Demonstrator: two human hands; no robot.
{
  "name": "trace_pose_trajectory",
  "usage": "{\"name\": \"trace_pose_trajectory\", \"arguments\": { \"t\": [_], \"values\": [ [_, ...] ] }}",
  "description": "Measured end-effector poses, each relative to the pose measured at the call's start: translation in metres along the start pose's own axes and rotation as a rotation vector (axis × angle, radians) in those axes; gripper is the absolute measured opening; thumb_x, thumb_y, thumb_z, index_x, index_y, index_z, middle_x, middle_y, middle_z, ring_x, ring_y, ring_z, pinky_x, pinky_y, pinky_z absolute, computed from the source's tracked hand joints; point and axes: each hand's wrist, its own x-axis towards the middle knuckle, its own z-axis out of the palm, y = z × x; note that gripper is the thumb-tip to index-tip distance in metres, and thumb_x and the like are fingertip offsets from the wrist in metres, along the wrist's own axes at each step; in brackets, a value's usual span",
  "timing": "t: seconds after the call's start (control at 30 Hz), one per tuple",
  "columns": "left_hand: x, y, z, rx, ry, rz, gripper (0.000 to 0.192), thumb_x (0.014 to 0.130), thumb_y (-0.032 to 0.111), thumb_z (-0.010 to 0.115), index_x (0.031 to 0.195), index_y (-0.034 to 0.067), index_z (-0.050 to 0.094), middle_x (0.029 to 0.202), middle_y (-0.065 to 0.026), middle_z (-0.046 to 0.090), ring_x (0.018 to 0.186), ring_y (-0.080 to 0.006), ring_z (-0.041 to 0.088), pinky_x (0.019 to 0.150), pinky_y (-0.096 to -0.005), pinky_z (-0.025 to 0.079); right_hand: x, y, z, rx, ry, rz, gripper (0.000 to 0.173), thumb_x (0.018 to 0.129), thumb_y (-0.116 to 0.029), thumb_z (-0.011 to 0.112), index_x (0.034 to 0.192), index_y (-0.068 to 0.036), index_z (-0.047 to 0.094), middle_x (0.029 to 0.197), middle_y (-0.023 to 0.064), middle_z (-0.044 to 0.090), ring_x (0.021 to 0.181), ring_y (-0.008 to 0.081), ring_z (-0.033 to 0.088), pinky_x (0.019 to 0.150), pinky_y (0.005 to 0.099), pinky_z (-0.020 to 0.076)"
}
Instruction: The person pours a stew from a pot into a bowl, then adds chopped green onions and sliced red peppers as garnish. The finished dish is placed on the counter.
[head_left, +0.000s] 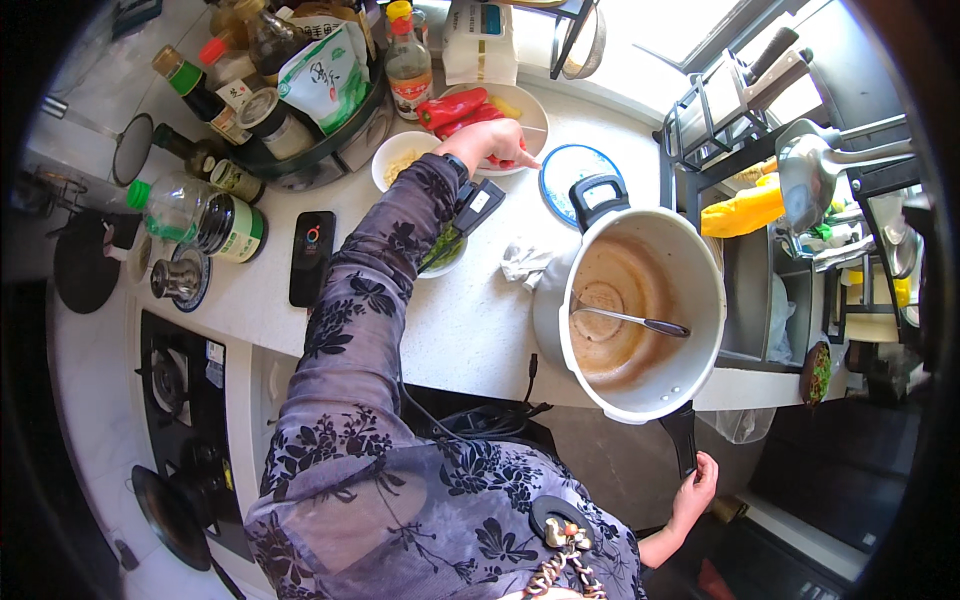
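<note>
My left hand (501, 142) is over the white plate (534, 120) of red peppers (452, 107), one finger stretched out; whether it holds anything is hidden. Beside my sleeve stand a white bowl of chopped pale food (401, 163) and, partly covered, a bowl of green pieces (448, 259). With its fingers on the long black handle (681, 442) of a large metal pot (551, 300), my right hand (699, 480) is at the lower right. Inside the pot, which has brown residue, lies a metal spoon with a dark handle (634, 319). A blue-rimmed round dish (574, 180) sits behind the pot.
A phone (311, 259) and a crumpled tissue (523, 260) lie on the counter (465, 330). Bottles (410, 71) and a seasoning rack (322, 161) stand at the back left. A gas hob (184, 390) is left; racks with knives (776, 75) and a ladle (806, 176) are right. Cables hang at the front edge.
</note>
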Motion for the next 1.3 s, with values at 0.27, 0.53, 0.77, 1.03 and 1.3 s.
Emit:
{"name": "trace_pose_trajectory", "arguments": {
  "t": [0.27,0.53,0.77,1.03,1.3],
  "values": [
    [-0.019,0.006,0.000,-0.137,0.107,0.086,0.025,0.079,0.027,0.070,0.080,0.003,0.065,0.066,-0.0054,0.063,0.057,-0.0123,0.058,0.052,-0.0268,0.047,-0.005,0.011,0.004,0.022,-0.003,0.041,0.026,0.080,0.012,0.048,0.102,0.003,0.058,0.108,0.0122,0.059,0.098,0.0244,0.059,0.082,0.0304,0.0469],
    [-0.052,-0.016,-0.008,0.206,-0.028,0.009,0.015,0.067,0.012,0.070,0.075,0.000,0.069,0.066,-0.0139,0.066,0.060,-0.0231,0.065,0.058,-0.0343,0.053,-0.004,0.008,0.002,0.041,0.017,-0.016,0.018,0.086,0.006,0.050,0.101,0.002,0.059,0.106,0.0095,0.060,0.090,0.0185,0.060,0.081,0.0280,0.0475],
    [-0.037,-0.027,0.015,0.483,0.307,0.115,0.017,0.069,0.015,0.071,0.081,0.003,0.069,0.073,-0.0164,0.066,0.070,-0.0287,0.066,0.065,-0.0386,0.052,0.006,-0.001,-0.006,0.051,0.050,-0.023,0.011,0.090,-0.001,0.053,0.098,0.003,0.059,0.105,0.0096,0.060,0.089,0.0178,0.060,0.080,0.0280,0.0482],
    [-0.051,-0.035,-0.046,0.197,0.619,-0.026,0.018,0.076,0.021,0.070,0.085,0.005,0.071,0.086,-0.0181,0.068,0.085,-0.0335,0.066,0.080,-0.0411,0.052,-0.006,0.004,-0.009,0.035,0.073,0.019,0.008,0.090,-0.003,0.056,0.095,0.002,0.059,0.104,0.0105,0.059,0.087,0.0196,0.058,0.076,0.0281,0.0475],
    [-0.010,-0.055,-0.070,0.387,0.662,-0.257,0.026,0.084,0.012,0.053,0.101,0.000,0.069,0.109,-0.0232,0.063,0.103,-0.0347,0.062,0.088,-0.0405,0.050,-0.014,0.006,-0.003,0.029,0.076,0.005,0.010,0.090,-0.002,0.055,0.098,0.003,0.058,0.104,0.0085,0.060,0.086,0.0165,0.057,0.077,0.0267,0.0469]
  ]
}}
